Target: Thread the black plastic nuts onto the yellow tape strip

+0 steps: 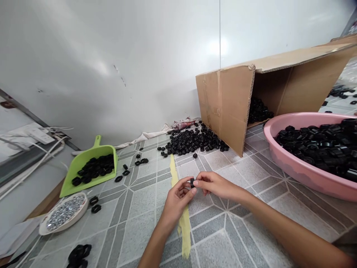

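Observation:
A small black plastic nut (192, 182) is pinched between my two hands, above the patterned table covering. My left hand (178, 199) holds it from the left with thumb and fingertips. From the other side, my right hand (213, 184) grips it with closed fingers. Part of the nut is hidden by the fingertips. Beyond the hands lies a heap of similar black nuts (192, 141). A strip of yellow tape (185, 232) runs underneath the left hand.
On the right stands a pink basin (292, 163) full of black parts, beside an open cardboard box (225, 108) with more inside. A green dustpan (67, 184) holds black nuts at left. Near it is a dish (41, 229) of small silvery pieces. Loose nuts (79, 255) lie front left.

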Tool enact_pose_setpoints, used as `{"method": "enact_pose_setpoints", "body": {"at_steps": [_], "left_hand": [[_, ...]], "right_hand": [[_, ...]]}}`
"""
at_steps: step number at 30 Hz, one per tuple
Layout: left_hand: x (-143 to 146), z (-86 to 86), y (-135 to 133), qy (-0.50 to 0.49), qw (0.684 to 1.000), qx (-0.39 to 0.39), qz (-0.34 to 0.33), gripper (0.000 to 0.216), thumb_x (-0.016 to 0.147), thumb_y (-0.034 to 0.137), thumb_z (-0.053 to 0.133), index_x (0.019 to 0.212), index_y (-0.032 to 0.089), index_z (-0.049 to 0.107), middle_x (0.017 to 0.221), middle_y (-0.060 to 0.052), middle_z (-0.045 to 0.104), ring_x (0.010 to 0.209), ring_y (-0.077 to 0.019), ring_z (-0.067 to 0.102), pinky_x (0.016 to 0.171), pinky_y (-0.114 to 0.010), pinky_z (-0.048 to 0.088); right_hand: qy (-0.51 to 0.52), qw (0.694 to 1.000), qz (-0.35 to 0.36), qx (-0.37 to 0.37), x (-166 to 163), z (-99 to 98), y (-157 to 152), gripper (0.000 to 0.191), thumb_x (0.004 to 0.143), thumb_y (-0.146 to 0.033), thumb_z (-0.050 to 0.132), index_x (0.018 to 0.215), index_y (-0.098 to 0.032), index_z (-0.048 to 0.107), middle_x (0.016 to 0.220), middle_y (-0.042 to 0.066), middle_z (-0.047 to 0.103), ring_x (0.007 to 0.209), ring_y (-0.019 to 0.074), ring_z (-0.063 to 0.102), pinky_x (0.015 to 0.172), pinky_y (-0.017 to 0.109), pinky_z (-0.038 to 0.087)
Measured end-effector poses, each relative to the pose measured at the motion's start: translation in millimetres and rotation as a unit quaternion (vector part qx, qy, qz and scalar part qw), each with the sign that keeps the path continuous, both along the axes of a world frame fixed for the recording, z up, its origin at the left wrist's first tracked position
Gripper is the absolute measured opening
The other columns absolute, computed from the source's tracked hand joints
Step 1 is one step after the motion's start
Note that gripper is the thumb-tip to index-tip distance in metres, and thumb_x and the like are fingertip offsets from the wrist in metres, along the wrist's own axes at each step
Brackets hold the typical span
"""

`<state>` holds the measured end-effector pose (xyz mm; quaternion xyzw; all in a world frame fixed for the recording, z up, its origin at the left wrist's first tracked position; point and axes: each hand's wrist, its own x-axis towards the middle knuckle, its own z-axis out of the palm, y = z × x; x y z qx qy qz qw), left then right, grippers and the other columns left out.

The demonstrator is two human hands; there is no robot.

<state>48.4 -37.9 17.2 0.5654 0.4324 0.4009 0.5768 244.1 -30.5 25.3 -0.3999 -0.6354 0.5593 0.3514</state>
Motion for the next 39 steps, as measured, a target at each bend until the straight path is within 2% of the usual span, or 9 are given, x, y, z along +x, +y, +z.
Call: {"method": "enact_pose_setpoints", "body": {"at_steps": [6, 11, 15, 19, 24, 29, 33, 39], "left_hand": [[0.8, -0.6, 0.9, 0.003, 1.0, 0.013, 0.013, 0.042, 0.07, 0.035, 0.083, 0.105, 0.019, 0.066, 0.083, 0.001, 0.059, 0.073, -0.0113, 0.054, 0.07, -0.023, 0.044], [2.3, -3.2, 2.5, -0.012, 1.0, 0.009, 0.015, 0.044, 0.068, 0.036, 0.083, 0.104, 0.017, 0.065, 0.081, 0.0, 0.063, 0.072, -0.0121, 0.056, 0.069, -0.023, 0.044], [4.1, -2.6, 0.2, -0.01, 1.0, 0.012, 0.024, 0.043, 0.069, 0.035, 0.083, 0.103, 0.017, 0.065, 0.076, 0.001, 0.062, 0.07, -0.0116, 0.055, 0.068, -0.023, 0.044], [7.9, -3.2, -4.5, -0.011, 1.0, 0.012, 0.004, 0.041, 0.07, 0.034, 0.082, 0.103, 0.017, 0.065, 0.075, 0.002, 0.062, 0.07, -0.0112, 0.055, 0.069, -0.022, 0.043], [11.6, -4.9, -6.0, -0.026, 0.999, 0.002, 0.026, 0.039, 0.074, 0.04, 0.079, 0.101, 0.018, 0.061, 0.067, 0.004, 0.058, 0.061, -0.0106, 0.053, 0.059, -0.021, 0.04], [10.5, -4.3, -4.3, -0.009, 1.0, 0.006, 0.022, 0.037, 0.071, 0.043, 0.08, 0.09, 0.015, 0.063, 0.07, 0.002, 0.058, 0.064, -0.0118, 0.053, 0.062, -0.023, 0.041], [12.7, -5.0, -9.3, 0.022, 0.999, 0.044, 0.021, 0.031, 0.075, 0.04, 0.077, 0.087, 0.016, 0.061, 0.073, 0.001, 0.059, 0.068, -0.0131, 0.053, 0.066, -0.024, 0.042], [17.0, -0.5, -21.4, 0.094, 0.988, 0.115, 0.031, 0.02, 0.085, 0.035, 0.068, 0.094, 0.019, 0.059, 0.078, 0.002, 0.058, 0.072, -0.0145, 0.053, 0.069, -0.025, 0.041]], "right_hand": [[-0.069, 0.997, -0.019, 0.02, -0.4, -4.8, -0.1, 0.055, 0.096, -0.062, 0.042, 0.066, -0.017, 0.054, 0.058, -0.001, 0.053, 0.056, 0.0127, 0.051, 0.059, 0.026, 0.037], [-0.007, 1.0, -0.014, 0.022, -0.1, -1.7, -0.8, 0.036, 0.088, -0.053, 0.064, 0.099, -0.018, 0.063, 0.074, -0.002, 0.058, 0.068, 0.0139, 0.056, 0.061, 0.024, 0.04], [-0.016, 0.999, -0.023, 0.028, -0.3, -4.2, 0.5, 0.034, 0.091, -0.051, 0.06, 0.089, -0.017, 0.062, 0.072, -0.002, 0.057, 0.066, 0.0139, 0.055, 0.061, 0.025, 0.039], [-0.034, 0.998, -0.044, 0.016, -5.6, -10.9, 1.5, 0.042, 0.097, -0.054, 0.047, 0.075, -0.018, 0.054, 0.063, -0.002, 0.053, 0.063, 0.0143, 0.052, 0.062, 0.026, 0.039], [-0.036, 0.996, -0.074, 0.04, -15.0, -10.0, -6.5, 0.046, 0.101, -0.056, 0.036, 0.074, -0.02, 0.047, 0.065, -0.003, 0.051, 0.065, 0.0145, 0.051, 0.064, 0.027, 0.038], [-0.119, 0.983, -0.098, 0.105, -18.2, -8.1, -13.2, 0.042, 0.103, -0.049, 0.034, 0.074, -0.021, 0.045, 0.066, -0.004, 0.05, 0.065, 0.0144, 0.049, 0.064, 0.027, 0.033], [-0.168, 0.968, -0.099, 0.159, -20.3, -11.4, -13.3, 0.04, 0.105, -0.041, 0.028, 0.079, -0.021, 0.05, 0.072, -0.001, 0.054, 0.068, 0.0153, 0.05, 0.066, 0.028, 0.032], [-0.155, 0.974, -0.12, 0.118, -22.9, -9.5, -15.0, 0.048, 0.104, -0.044, 0.029, 0.069, -0.02, 0.051, 0.066, 0.0, 0.056, 0.064, 0.0156, 0.049, 0.062, 0.028, 0.03]]}}
